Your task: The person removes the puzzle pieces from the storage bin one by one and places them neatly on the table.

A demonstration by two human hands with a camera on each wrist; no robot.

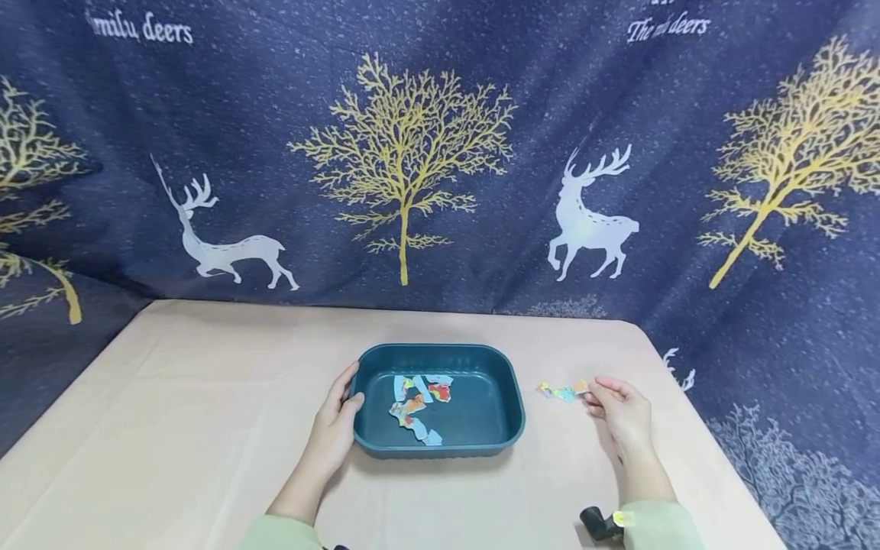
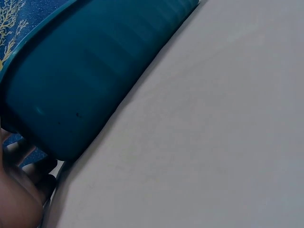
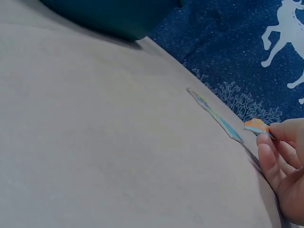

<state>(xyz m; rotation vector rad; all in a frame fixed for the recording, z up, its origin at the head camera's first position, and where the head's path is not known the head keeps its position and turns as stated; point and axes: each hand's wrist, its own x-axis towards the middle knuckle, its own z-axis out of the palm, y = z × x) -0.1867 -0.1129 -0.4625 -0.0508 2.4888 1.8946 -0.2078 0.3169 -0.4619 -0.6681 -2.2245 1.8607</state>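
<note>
A dark teal rectangular plastic basin (image 1: 474,445) sits on the table with several torn, colourful paper scraps (image 1: 415,405) inside, mostly in its left half. My left hand (image 1: 335,416) grips the basin's left side, thumb at the rim and fingers along the outer wall. In the left wrist view the fingers (image 2: 40,168) reach around the basin's end. Right of the basin, my right hand (image 1: 624,416) pinches an orange and light-blue paper scrap (image 3: 257,126) between thumb and fingertips. Just left of that hand, a longer blue-yellow scrap (image 3: 216,116) lies on the tabletop.
A pale beige cloth covers the table (image 1: 172,428). Behind it hangs a dark blue curtain (image 1: 454,252) with white deer and golden trees, which also runs down past the table's right edge. A black device (image 1: 600,524) sits at the right wrist.
</note>
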